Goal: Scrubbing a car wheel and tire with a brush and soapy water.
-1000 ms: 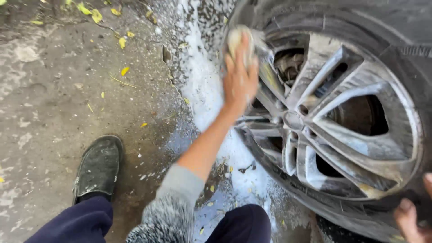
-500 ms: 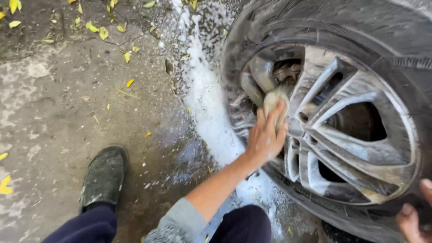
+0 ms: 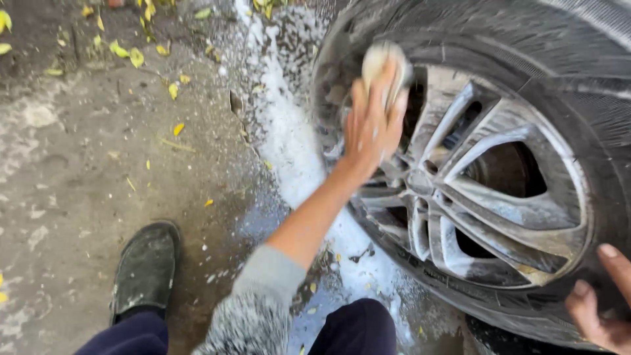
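Moved up from the wheel's hub to its upper rim: left hand (image 3: 371, 128) pressing a pale sponge (image 3: 380, 62) against the soapy alloy wheel (image 3: 499, 197). Right hand (image 3: 601, 306) resting on the tyre (image 3: 526, 39) below, grip unclear. Beyond: foam (image 3: 289, 144), black shoe (image 3: 144, 266).

We see wet grey concrete ground (image 3: 79, 171), stained and patchy. Small yellow fallen leaves (image 3: 135, 56) scattered across top left. Band of white soap foam (image 3: 286, 141) runs along ground just beside black rubber tyre (image 3: 499, 33), which stands on it. Our dark worn shoe (image 3: 144, 266) planted at lower left.
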